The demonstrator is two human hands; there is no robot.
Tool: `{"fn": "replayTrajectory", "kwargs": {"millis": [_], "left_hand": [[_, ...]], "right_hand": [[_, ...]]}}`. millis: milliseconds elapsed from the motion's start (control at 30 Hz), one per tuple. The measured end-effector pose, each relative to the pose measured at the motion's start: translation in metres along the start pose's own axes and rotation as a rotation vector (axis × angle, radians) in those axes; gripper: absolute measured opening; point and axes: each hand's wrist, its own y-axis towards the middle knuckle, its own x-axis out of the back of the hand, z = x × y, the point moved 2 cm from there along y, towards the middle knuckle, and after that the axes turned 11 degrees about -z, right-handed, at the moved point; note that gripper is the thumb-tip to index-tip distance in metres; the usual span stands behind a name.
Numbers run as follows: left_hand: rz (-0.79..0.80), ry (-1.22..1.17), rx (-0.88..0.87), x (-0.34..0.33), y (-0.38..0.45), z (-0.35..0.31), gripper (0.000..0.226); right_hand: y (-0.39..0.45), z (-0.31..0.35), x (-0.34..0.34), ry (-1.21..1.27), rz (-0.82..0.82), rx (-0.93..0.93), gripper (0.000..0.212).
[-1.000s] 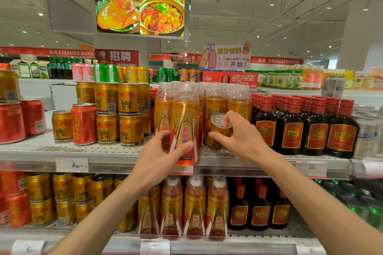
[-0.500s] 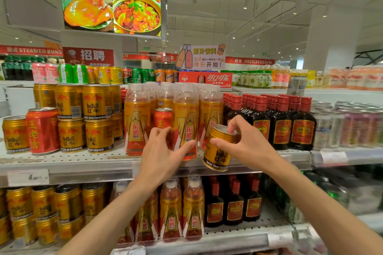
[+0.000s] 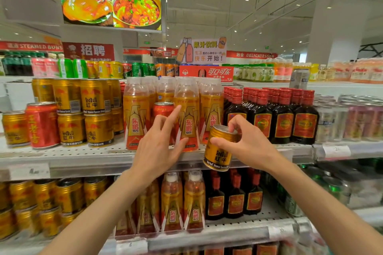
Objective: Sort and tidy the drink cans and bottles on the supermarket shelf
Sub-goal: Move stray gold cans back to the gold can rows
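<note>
Spread open and holding nothing, my left hand (image 3: 159, 147) reaches between the tall orange plastic drink bottles (image 3: 187, 118) towards a stray red drink can (image 3: 163, 109) set back among them. Further right, my right hand (image 3: 246, 143) pinches the short gold metal Red Bull can (image 3: 219, 149) at its top rim, tilted, just off the white perforated shelf (image 3: 83, 155). It's probably full: rigid, smooth, weighty, so I'd rather wrap its sidewall.

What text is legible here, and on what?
"RedBull 红牛": gold can in right hand
"东鹏特饮": orange bottles
"王老吉": red can
"可口可乐": red case
"STEAMED BUNS", "DELICATESSEN": red banner
"招聘": poster
"果汁饮料": juice sign
Price tags: blurred.
</note>
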Motion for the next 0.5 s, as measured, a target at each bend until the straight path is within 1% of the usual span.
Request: {"fn": "replayTrajectory", "kwargs": {"millis": [67, 167, 333, 500], "left_hand": [[0.014, 0.053, -0.082, 0.001, 0.001, 0.0, 0.08], [0.045, 0.108, -0.109, -0.005, 0.007, -0.004, 0.078], [0.104, 0.08, -0.041, -0.014, 0.015, -0.006, 0.08], [0.13, 0.104, 0.031, -0.02, 0.017, 0.006, 0.083]], "right_hand": [[0.001, 0.0, -0.002, -0.001, -0.001, -0.012, 0.046], [0.001, 0.001, -0.006, -0.002, 0.004, -0.021, 0.046], [0.0, 0.002, -0.006, -0.008, 0.009, -0.02, 0.045], [-0.001, -0.001, -0.004, -0.002, 0.014, -0.027, 0.047]]}}
